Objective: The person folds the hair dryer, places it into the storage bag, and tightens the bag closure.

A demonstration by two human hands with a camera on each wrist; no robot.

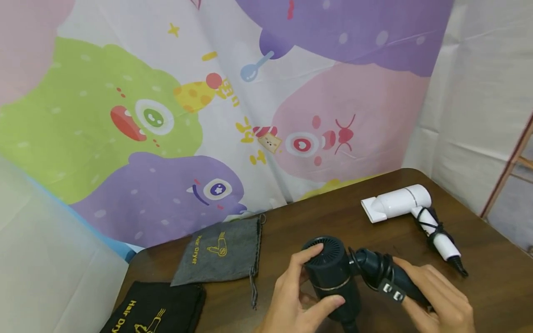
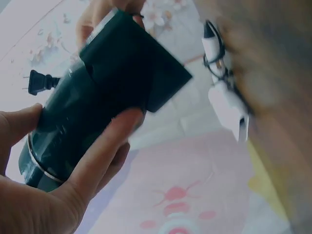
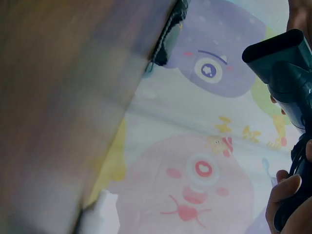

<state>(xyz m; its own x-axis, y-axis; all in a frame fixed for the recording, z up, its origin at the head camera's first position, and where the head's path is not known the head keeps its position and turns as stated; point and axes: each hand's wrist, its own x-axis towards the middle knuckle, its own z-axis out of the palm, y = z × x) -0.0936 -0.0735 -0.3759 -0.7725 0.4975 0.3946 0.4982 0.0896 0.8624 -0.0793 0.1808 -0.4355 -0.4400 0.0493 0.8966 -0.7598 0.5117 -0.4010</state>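
Note:
Both hands hold a dark green hair dryer (image 1: 339,286) above the table's front. Its vented end faces up and its flat nozzle (image 3: 275,52) points down. My left hand (image 1: 293,289) grips the barrel, fingers on one side and thumb on the other. With my right hand (image 1: 441,296) I hold the handle (image 1: 401,280), which has its black cord wound round it. The two-prong plug (image 2: 41,82) sticks out beside the barrel in the left wrist view.
A white hair dryer (image 1: 399,202) with a wrapped cord lies at the table's back right. At the left lie a grey drawstring pouch (image 1: 237,254) and a black pouch (image 1: 175,300), both printed "Hair Dryer". A cartoon-printed cloth (image 1: 233,138) hangs behind the wooden table (image 1: 308,217).

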